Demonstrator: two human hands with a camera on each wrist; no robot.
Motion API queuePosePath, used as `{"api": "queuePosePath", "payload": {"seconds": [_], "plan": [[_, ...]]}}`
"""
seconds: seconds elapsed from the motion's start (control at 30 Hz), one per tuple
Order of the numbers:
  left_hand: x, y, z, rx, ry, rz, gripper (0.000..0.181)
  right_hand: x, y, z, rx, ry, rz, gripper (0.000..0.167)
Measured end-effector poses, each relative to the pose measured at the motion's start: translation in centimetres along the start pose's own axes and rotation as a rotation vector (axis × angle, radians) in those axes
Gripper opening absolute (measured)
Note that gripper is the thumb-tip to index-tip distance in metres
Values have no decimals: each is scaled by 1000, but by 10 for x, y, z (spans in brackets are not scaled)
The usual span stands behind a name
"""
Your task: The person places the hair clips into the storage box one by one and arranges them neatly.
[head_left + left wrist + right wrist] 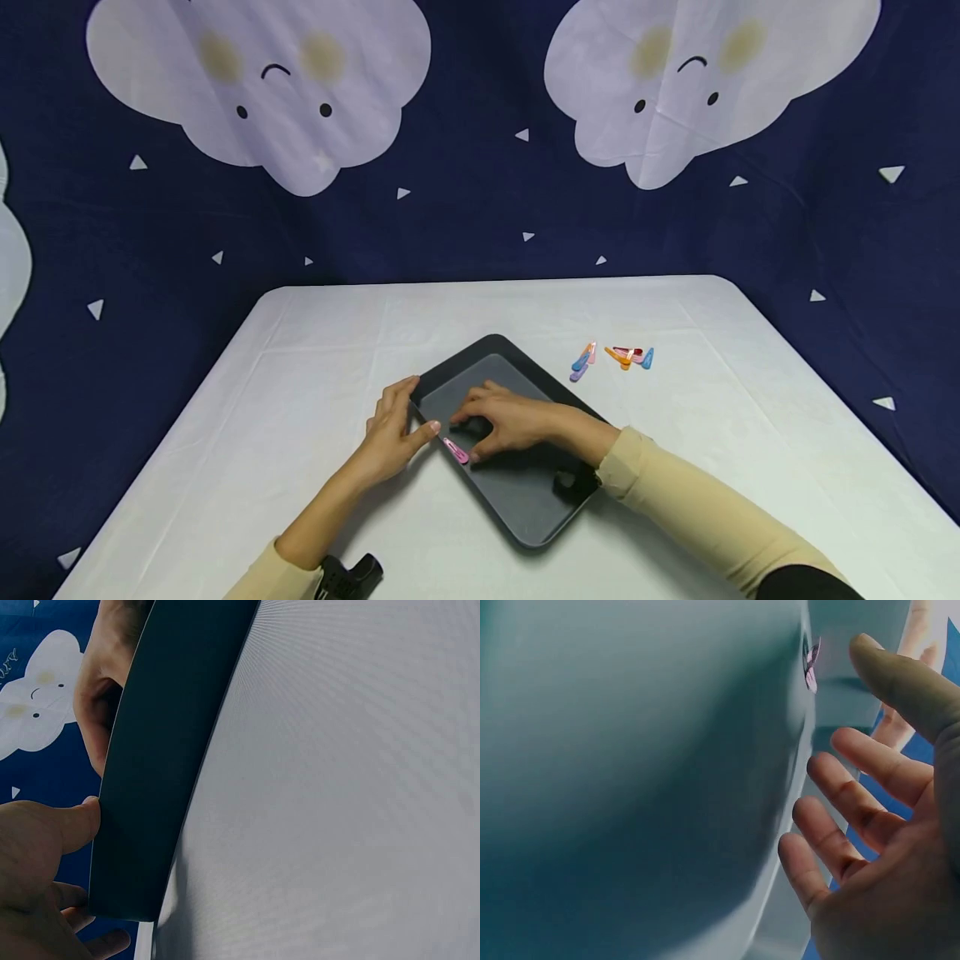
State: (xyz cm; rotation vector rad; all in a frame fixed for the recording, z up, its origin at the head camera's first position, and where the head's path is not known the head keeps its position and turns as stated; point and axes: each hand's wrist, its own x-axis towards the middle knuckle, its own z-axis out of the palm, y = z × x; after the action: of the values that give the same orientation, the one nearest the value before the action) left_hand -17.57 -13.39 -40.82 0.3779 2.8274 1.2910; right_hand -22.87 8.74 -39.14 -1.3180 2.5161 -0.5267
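Observation:
A dark grey rectangular tray (525,508) lies on the table, turned at an angle. Inside it, against the left wall, is a pink snap hair clip (456,451), which also shows in the right wrist view as a small pink clip (811,667). Over the tray, my right hand (506,421) has its fingers spread and bent a little, holding nothing; its thumb is close to the clip. My left hand (390,442) touches the tray's left corner, thumb at the rim and fingers extended along the outside. The left wrist view shows that tray wall (165,765) from outside.
Beyond the tray to the right lie two loose groups of hair clips: one with a purple clip (578,372), the other with a blue clip (648,358). A white cloth covers the table (337,350). A dark blue curtain (480,217) with clouds hangs behind.

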Motion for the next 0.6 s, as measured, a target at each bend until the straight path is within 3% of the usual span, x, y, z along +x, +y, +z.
{"api": "queuePosePath", "payload": {"seconds": [0.6], "plan": [[0,0,-1,-13,-1,-2,77,-23,-1,-37,68,131,40,51]]}}
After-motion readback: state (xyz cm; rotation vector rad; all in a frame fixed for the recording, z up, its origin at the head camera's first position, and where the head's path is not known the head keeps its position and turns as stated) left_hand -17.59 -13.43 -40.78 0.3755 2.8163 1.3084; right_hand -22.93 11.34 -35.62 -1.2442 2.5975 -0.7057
